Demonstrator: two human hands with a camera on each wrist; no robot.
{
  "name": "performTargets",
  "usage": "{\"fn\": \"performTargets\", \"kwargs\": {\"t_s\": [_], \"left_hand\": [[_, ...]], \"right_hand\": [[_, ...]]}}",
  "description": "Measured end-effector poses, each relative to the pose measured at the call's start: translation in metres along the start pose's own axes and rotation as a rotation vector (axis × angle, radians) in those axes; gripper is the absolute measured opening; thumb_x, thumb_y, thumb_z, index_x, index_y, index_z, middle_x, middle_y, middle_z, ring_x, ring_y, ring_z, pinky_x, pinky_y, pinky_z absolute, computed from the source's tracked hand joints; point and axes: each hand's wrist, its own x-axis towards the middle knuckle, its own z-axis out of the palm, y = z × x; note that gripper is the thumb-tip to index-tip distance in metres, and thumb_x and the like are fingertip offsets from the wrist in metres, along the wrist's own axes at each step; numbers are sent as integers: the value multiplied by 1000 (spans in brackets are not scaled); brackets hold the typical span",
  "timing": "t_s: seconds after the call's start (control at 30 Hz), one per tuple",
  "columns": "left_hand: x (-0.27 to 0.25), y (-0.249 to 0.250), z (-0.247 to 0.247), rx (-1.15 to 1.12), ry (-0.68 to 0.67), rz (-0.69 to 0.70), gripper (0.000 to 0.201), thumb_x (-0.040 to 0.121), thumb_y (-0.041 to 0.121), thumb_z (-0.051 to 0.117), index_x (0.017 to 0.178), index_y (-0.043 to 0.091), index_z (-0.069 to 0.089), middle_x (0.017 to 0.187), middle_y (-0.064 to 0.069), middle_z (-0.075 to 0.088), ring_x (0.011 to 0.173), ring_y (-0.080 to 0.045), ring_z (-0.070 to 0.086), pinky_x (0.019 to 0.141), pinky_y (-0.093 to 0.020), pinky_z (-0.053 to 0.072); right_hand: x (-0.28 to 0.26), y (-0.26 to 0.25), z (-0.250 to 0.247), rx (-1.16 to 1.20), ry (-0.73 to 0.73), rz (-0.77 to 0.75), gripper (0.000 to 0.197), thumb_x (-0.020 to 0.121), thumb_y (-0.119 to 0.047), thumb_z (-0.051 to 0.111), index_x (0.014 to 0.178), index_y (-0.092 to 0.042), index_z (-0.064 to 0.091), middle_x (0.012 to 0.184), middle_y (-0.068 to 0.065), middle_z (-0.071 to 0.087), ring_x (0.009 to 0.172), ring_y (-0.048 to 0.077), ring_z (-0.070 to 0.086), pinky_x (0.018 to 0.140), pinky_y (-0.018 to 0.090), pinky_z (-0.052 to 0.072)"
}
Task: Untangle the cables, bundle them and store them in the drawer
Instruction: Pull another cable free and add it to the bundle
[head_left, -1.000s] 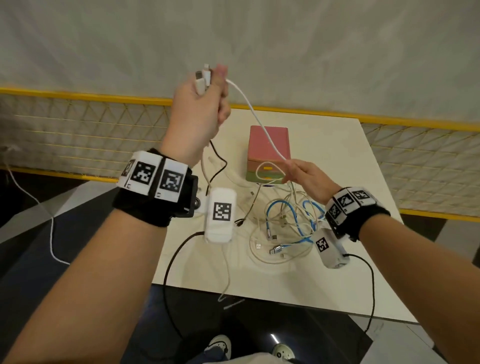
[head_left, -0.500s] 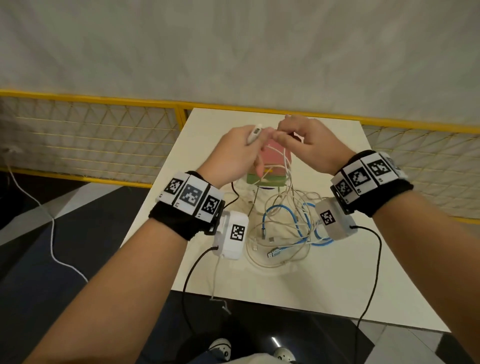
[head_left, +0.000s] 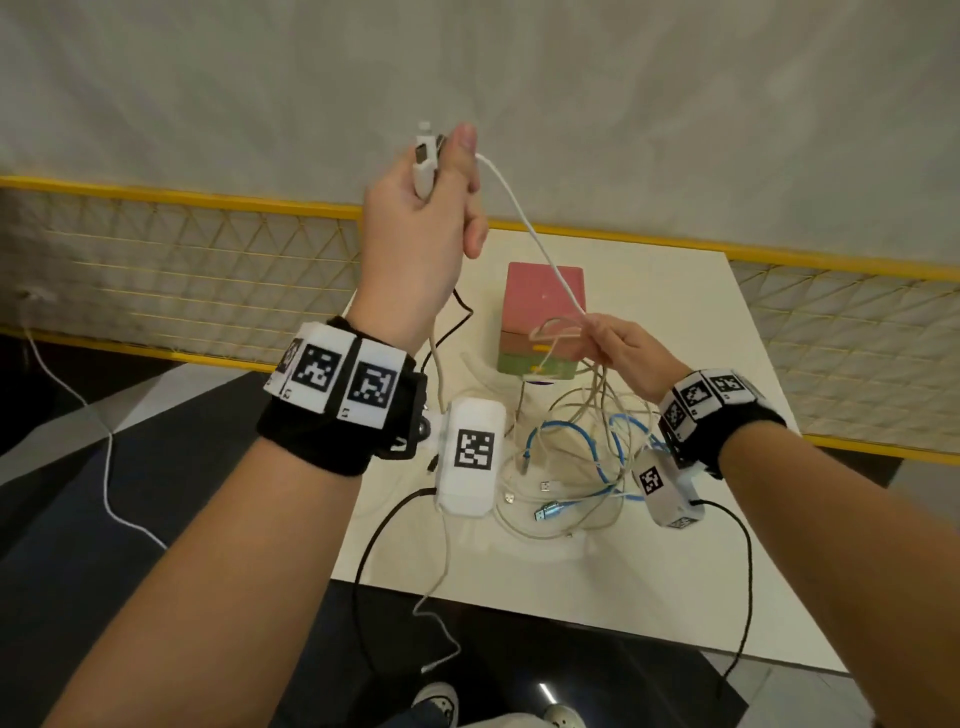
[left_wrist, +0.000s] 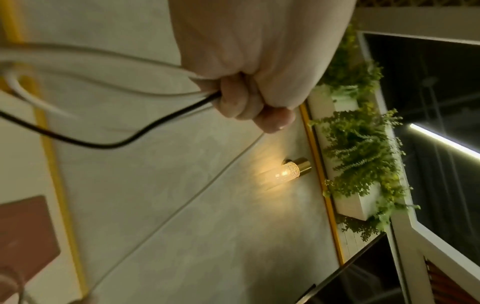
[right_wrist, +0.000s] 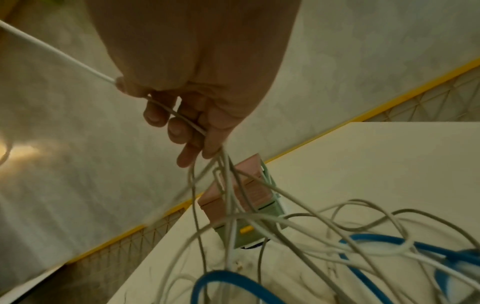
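Observation:
My left hand (head_left: 431, 208) is raised high over the table's far left and grips several cable ends, white plugs (head_left: 425, 161) sticking out above the fist. In the left wrist view that left hand (left_wrist: 249, 98) holds white strands and a black cable (left_wrist: 103, 145). A taut white cable (head_left: 530, 228) runs down to my right hand (head_left: 613, 343), which pinches it in front of the drawer box (head_left: 540, 312). In the right wrist view that white cable (right_wrist: 59, 55) passes through the right hand (right_wrist: 182, 115). A tangle of white and blue cables (head_left: 571, 457) lies on the table below.
The small box has a pink top and brown and green drawers with yellow handles (head_left: 540, 347). The white table (head_left: 623, 597) ends near my feet; a yellow-railed mesh fence (head_left: 156, 270) and a wall stand behind. A loose white cord (head_left: 104, 457) trails on the dark floor at left.
From meeting near the box half a second ago, my hands have parted: the left rose high with the plugs, the right dropped low, drawing the white cable taut between them.

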Motion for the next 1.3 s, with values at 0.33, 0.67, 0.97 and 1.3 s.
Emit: {"fn": "performTargets", "kwargs": {"t_s": [0.33,0.67,0.97,1.3], "left_hand": [[-9,-37,13,684,-416,100,57,99,14,46,151,32,29,64,2,64,63,-17,67,70,-29,54],[-7,-62,33,596,-528,-19,36,100,38,49,69,20,51,48,1,56,47,-12,54,51,-15,41],[-2,-44,24,381,-305,-26,37,101,32,48,69,14,48,44,3,46,34,-3,40,45,-13,33],[15,-33,5,313,-168,-50,36,101,36,47,77,11,49,42,8,44,38,-3,41,46,-15,35]], "right_hand": [[10,-37,-5,-211,38,-131,35,99,-25,46,70,-15,63,68,-3,58,64,15,57,68,26,48],[3,-44,-11,-69,28,-220,32,102,-27,31,86,-14,55,76,-2,54,70,10,52,70,26,41],[12,-27,-2,-74,-26,-102,30,95,-31,50,98,-1,54,93,18,60,86,30,60,84,46,52],[5,8,1,-401,103,29,13,95,-5,49,98,-6,62,98,8,65,94,26,62,86,37,50]]}}
